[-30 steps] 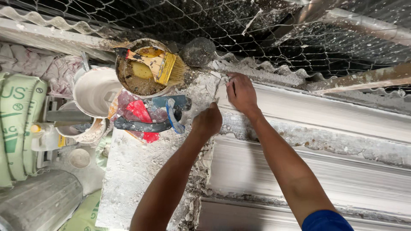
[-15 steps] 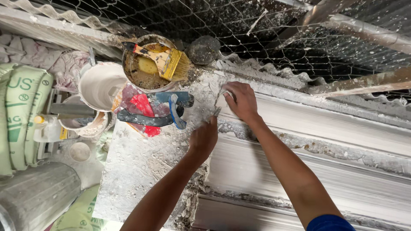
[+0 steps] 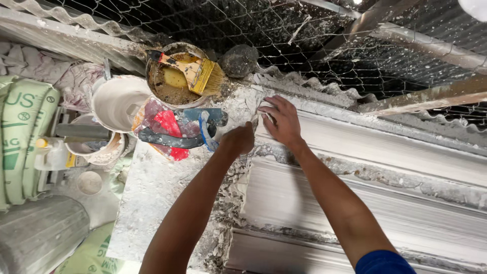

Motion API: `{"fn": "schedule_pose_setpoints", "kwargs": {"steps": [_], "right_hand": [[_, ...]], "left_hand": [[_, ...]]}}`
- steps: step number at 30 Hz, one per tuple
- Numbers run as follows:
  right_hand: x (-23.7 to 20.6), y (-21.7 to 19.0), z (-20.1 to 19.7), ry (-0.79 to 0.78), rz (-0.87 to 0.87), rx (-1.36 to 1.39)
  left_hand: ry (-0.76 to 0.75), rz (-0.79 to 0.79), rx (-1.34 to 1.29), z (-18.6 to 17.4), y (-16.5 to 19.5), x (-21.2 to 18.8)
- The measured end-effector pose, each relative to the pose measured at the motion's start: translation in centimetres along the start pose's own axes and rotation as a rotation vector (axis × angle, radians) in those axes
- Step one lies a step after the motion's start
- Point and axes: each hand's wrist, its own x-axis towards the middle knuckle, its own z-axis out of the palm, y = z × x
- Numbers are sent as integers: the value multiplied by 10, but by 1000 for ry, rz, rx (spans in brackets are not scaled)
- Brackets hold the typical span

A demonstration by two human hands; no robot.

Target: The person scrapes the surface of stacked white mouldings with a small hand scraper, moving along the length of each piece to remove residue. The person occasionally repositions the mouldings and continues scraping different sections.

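My right hand [image 3: 282, 121] lies flat, fingers spread, on the end of a long white plaster moulding [image 3: 385, 167] that runs off to the right. My left hand [image 3: 237, 139] is closed just left of it, at the moulding's end edge; a thin tool seems to be in its grip, but it is mostly hidden. Both forearms reach up from the bottom of the view. Crumbled plaster bits lie along the moulding's left edge.
A dirty bucket [image 3: 172, 83] carries a yellow brush [image 3: 198, 73] across its rim. A white bowl [image 3: 119, 101] and a blue-handled tool on red plastic [image 3: 175, 132] sit on the plaster-covered board [image 3: 152, 198]. Green sacks [image 3: 23, 132] lie at left; wire mesh [image 3: 304, 30] spans the top.
The view has shifted slightly. My left hand has moved a little closer to my right hand at the moulding's end; my right hand stays pressed in place.
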Motion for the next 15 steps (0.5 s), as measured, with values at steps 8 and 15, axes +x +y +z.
{"fn": "schedule_pose_setpoints", "kwargs": {"steps": [8, 15], "right_hand": [[9, -2, 6, -1, 189, 166], [7, -18, -1, 52, 220, 100]], "left_hand": [[377, 27, 345, 28, 14, -71], [204, -5, 266, 4, 28, -59]]}}
